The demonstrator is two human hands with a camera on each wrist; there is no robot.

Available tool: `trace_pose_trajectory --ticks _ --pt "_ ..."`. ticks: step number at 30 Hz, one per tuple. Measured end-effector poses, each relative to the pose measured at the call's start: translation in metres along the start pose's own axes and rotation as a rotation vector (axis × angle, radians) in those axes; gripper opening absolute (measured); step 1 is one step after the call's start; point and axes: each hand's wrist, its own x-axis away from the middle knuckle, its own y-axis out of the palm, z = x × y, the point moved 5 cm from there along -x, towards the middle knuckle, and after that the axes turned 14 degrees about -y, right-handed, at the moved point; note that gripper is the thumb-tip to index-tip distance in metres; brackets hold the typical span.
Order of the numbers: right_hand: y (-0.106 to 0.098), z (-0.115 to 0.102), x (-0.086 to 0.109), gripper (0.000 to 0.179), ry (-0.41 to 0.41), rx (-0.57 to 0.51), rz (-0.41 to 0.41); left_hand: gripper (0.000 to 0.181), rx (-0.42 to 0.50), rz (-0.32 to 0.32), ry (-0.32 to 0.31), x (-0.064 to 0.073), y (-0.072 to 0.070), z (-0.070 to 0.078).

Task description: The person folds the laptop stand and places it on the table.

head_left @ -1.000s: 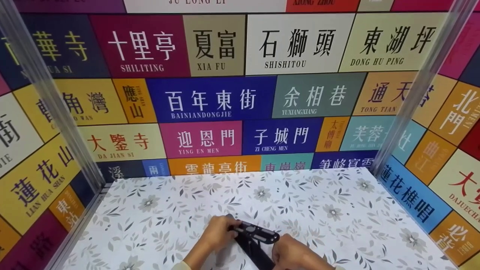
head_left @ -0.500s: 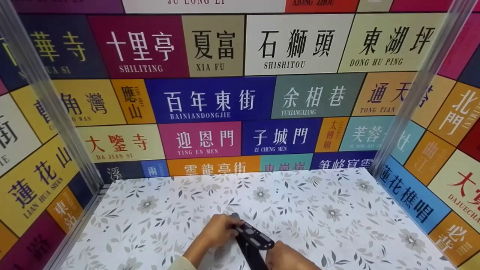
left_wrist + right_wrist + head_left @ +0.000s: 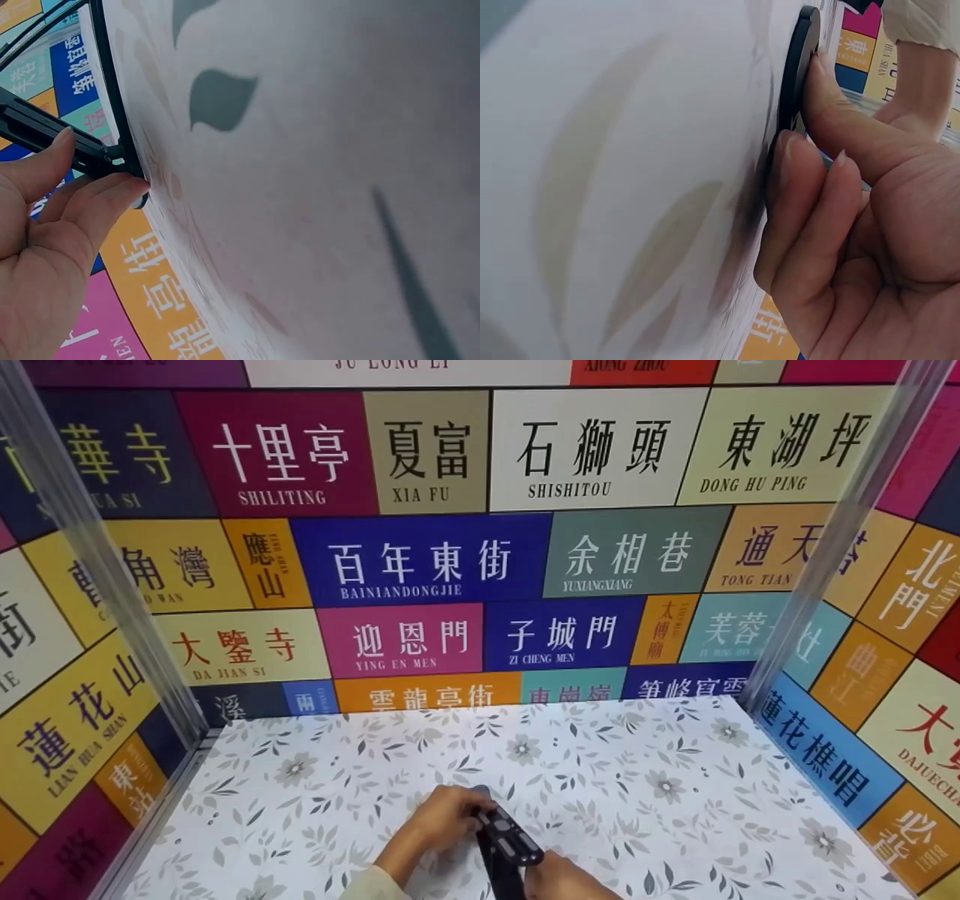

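A black folding stand-like device [image 3: 514, 836] rests low over the patterned table, its slotted upper arm raised at an angle above a flat lower plate. At its far end, my left hand [image 3: 442, 819] holds it by the joint. The left wrist view shows the thumb on the black arm [image 3: 46, 129] and curled fingers at the plate's edge. My right hand [image 3: 566, 879] is at the near end. In the right wrist view, thumb and fingers pinch the thin black plate's rounded edge [image 3: 801, 56]. The lower plate's near end is cut off in the head view.
A white tablecloth [image 3: 360, 780] with grey leaves and flowers covers the table. Behind it stands a wall of coloured sign panels [image 3: 420, 559]. Metal posts [image 3: 814, 532] rise at the table's two far corners.
The device has turned slightly, its near end swinging left. My right hand has moved left and down with it; my left hand has shifted slightly right, still holding the joint end.
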Motion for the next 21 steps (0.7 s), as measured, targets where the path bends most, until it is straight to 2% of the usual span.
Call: trace_pose_trajectory --ticks 2,6,9,11,13,18,19,21 --pt "0.003 0.000 -0.001 0.016 0.033 -0.065 -0.023 0.039 0.007 -0.001 0.009 -0.001 0.001 0.001" --pt "0.008 0.000 -0.004 0.023 0.103 -0.103 -0.027 0.041 0.023 -0.006 0.018 -0.002 0.002 0.002" --pt "0.010 -0.002 -0.004 0.025 0.121 -0.127 -0.017 0.041 0.024 -0.002 0.028 -0.003 0.003 0.003" --pt "0.011 -0.004 -0.002 0.025 0.104 -0.178 -0.010 0.042 0.026 -0.002 0.032 -0.004 0.004 0.003" --pt "0.012 -0.008 -0.001 0.023 0.023 -0.187 -0.008 0.043 0.025 -0.005 0.044 -0.005 0.005 0.003" --pt "0.017 -0.021 0.001 0.015 -0.296 -0.043 0.013 0.045 0.039 -0.028 0.047 -0.006 0.007 0.004" --pt "0.017 -0.022 0.001 0.013 -0.329 -0.016 0.025 0.045 0.044 -0.031 0.043 -0.006 0.007 0.003" --pt "0.016 -0.022 0.001 0.013 -0.334 -0.002 0.041 0.045 0.043 -0.025 0.045 -0.006 0.008 0.004"
